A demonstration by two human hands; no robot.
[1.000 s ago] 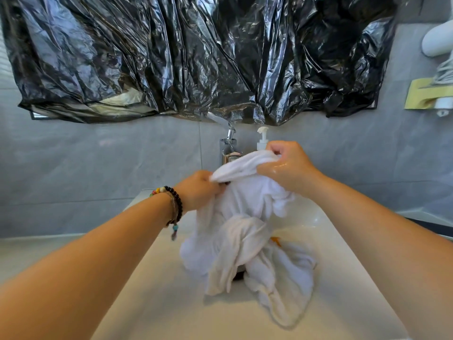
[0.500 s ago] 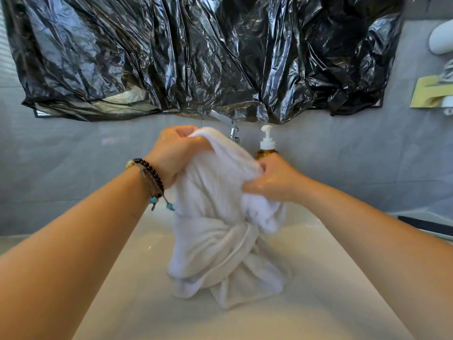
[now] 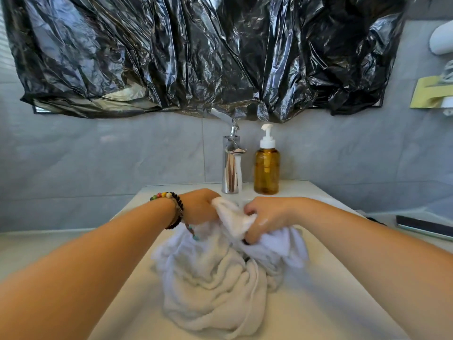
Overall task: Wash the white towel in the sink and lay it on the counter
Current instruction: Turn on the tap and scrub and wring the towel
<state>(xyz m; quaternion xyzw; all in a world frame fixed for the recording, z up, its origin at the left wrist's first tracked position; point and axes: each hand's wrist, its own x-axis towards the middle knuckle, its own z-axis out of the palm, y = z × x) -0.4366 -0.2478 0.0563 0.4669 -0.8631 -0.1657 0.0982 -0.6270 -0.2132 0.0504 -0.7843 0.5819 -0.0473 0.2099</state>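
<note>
Head view. The white towel lies bunched in the sink, its bulk resting on the basin floor near the middle, with one fold raised toward the back edge under the faucet. Water runs from the spout onto that raised fold. The left hand is clenched around the fold on its left side; the right hand grasps the same fold from the right, fingers curled into the cloth. Both hands sit close together, just in front of the faucet. A soap dispenser stands on the back edge of the sink, just right of the faucet.

Change: half a second ago the towel was lifted, held high with its lower part hanging above the basin. It has now been lowered, and most of it rests in the sink while the gripped section meets the stream.

Assessment: the washing step is under way, likely rubbing the fold between the hands. Wringing and laying on the counter are not yet done.
</note>
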